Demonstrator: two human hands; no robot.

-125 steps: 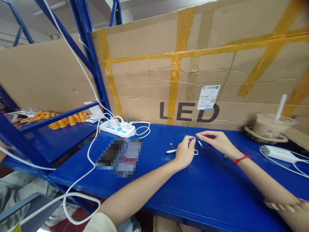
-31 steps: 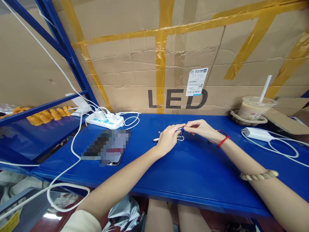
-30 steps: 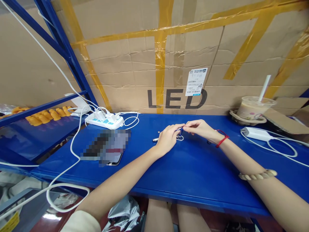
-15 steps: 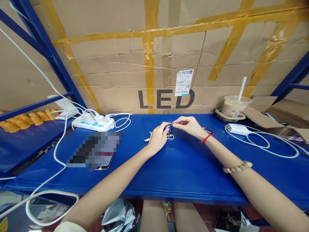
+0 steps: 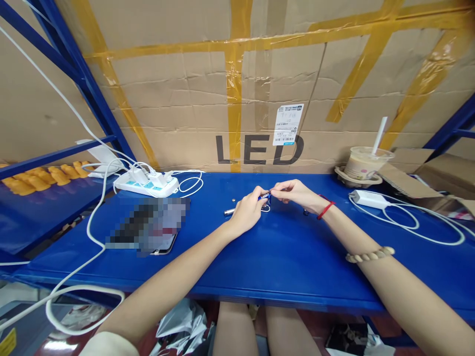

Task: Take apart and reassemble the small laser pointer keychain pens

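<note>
My left hand (image 5: 249, 210) is closed around a small blue object (image 5: 264, 196) with printed marks, mostly hidden by my fingers. My right hand (image 5: 291, 192) pinches at the far end of it with thumb and forefinger; what exactly lies between those fingertips is too small to make out. A thin white loop (image 5: 265, 209) shows just below the blue object. Beside my left hand a silver metal cylinder (image 5: 229, 212) lies on the blue table (image 5: 282, 267), with a tiny round metal piece (image 5: 233, 200) behind it. Under my right wrist sits a small dark item (image 5: 306, 212).
To the left are a phone with a blurred screen (image 5: 163, 222) and a white power strip (image 5: 146, 186) with cables. On the right stand a drink cup with a straw (image 5: 365, 163) and a white charger (image 5: 369, 199). A large cardboard box (image 5: 178, 109) closes off the back.
The view has shifted slightly, so everything sits a little differently in the picture. Both hands stay together at the blue object, with nearly the same hold.
</note>
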